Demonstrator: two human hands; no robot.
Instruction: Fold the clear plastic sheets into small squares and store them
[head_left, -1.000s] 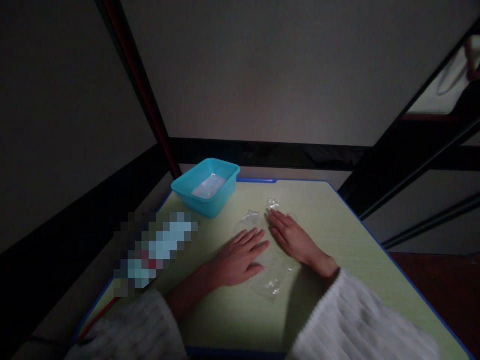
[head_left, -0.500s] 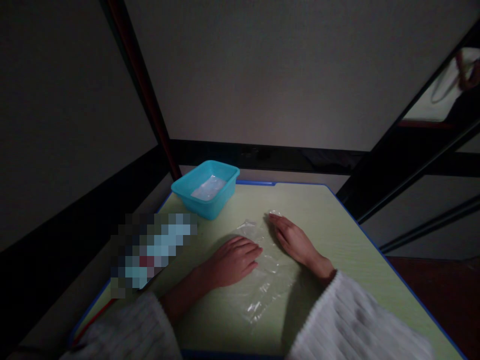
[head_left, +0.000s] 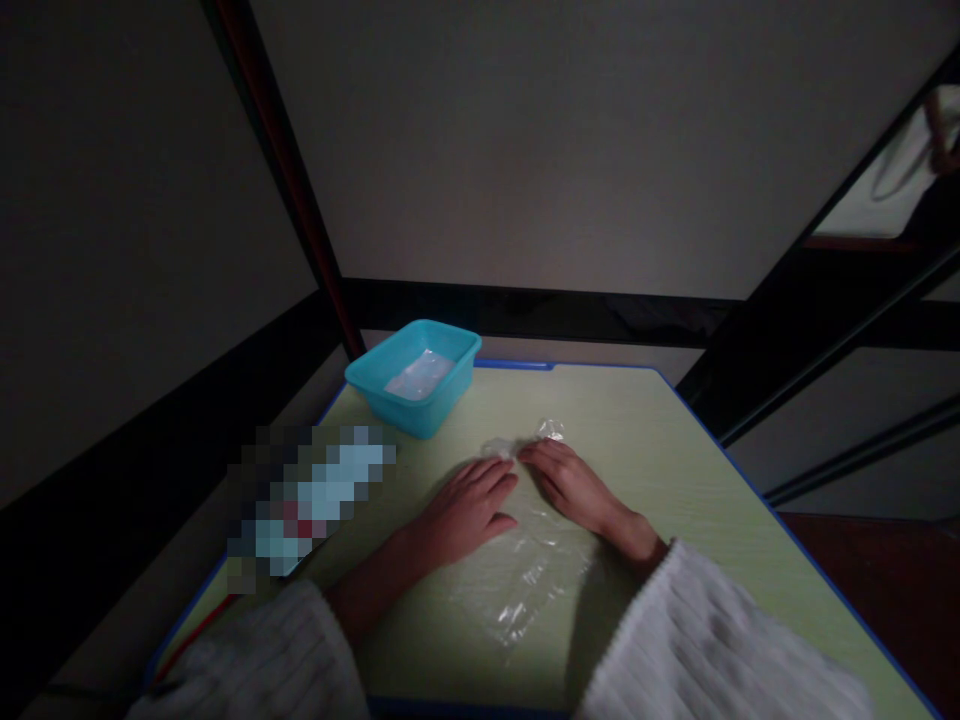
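Note:
A clear plastic bag (head_left: 525, 580) lies flat on the pale green table (head_left: 675, 450), running from the near middle up to a crinkled end beyond my fingertips. My left hand (head_left: 469, 510) rests palm down on the bag's left part, fingers stretched forward and together. My right hand (head_left: 574, 485) lies palm down on the bag's right part, fingers pointing up and left, its tips close to the left hand's tips. Both wrists come out of white knitted sleeves.
A turquoise plastic tub (head_left: 415, 376) with clear bags inside stands at the table's far left corner. A blurred-out object (head_left: 307, 500) lies along the left edge. Dark metal frame bars rise at left and right. The table has a blue rim.
The bag has been pulled nearer and smoothed out. My left hand slid back, then forward again. My right hand's fingers turned left, closing the gap to the left fingertips.

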